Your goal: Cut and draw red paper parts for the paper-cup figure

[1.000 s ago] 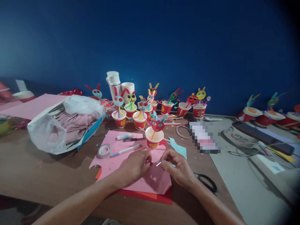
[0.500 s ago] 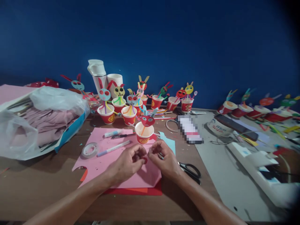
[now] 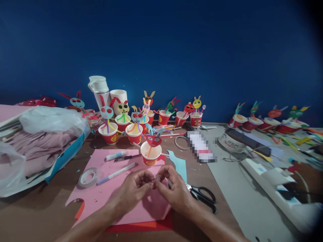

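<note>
My left hand (image 3: 136,190) is closed in a pinch, with a small dark-red paper piece (image 3: 154,187) just showing at its fingertips. Against it, the fingertips of my right hand (image 3: 173,188) come together in a pinch too; whatever they hold is too small to make out. Both hands are over a pink paper sheet (image 3: 111,198). Just beyond them stands a red-and-white paper cup (image 3: 150,158) carrying a red paper face (image 3: 153,141) with blue ears. Black-handled scissors (image 3: 205,196) lie beside my right hand, partly hidden by it.
Left on the sheet are clear tape (image 3: 88,177), a capped pen (image 3: 116,173), a glue tube (image 3: 116,155) and a black pen (image 3: 128,157). Several decorated cups (image 3: 109,134) stand behind. A phone (image 3: 202,146) and power strip (image 3: 267,188) lie right; a bag of cloth (image 3: 47,144) left.
The view has tilted up and shifted slightly, so everything appears lower. My fingertips have drawn together, and the red paper piece is now mostly covered. The cups and tools keep their places.
</note>
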`<state>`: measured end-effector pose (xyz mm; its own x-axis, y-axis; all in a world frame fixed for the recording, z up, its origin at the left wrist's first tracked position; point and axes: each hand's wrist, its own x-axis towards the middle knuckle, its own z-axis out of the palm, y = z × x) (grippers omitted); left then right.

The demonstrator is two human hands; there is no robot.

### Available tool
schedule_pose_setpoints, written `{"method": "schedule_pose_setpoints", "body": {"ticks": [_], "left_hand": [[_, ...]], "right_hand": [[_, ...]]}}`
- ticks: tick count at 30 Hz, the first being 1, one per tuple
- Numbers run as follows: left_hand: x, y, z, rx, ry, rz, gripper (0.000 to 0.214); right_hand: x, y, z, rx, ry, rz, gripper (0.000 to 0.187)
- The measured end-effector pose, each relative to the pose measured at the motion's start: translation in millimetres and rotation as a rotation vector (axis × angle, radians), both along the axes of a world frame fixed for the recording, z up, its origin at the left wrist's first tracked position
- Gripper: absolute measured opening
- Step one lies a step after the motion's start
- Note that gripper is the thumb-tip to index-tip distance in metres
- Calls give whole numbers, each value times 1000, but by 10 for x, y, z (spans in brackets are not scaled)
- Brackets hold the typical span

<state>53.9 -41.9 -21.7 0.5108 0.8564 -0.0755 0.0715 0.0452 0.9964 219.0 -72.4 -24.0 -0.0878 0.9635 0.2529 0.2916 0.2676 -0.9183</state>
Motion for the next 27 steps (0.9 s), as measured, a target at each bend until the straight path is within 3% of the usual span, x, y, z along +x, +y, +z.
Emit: {"method": "schedule_pose_setpoints", "body": {"ticks": [5, 16, 20, 27], "left_hand": [[-8, 26, 60, -64, 48, 10, 20], [18, 9, 153, -195, 109, 35, 24], [29, -4, 184, -241, 49, 78, 23], [210, -70, 235, -486, -194, 168, 16]], "right_hand": [[8, 0, 10, 36, -69, -46, 11], [24, 40, 42, -29, 80, -11, 11], [56, 52, 65, -25, 130, -47, 13], [285, 163, 195, 83, 192, -209, 14]]}}
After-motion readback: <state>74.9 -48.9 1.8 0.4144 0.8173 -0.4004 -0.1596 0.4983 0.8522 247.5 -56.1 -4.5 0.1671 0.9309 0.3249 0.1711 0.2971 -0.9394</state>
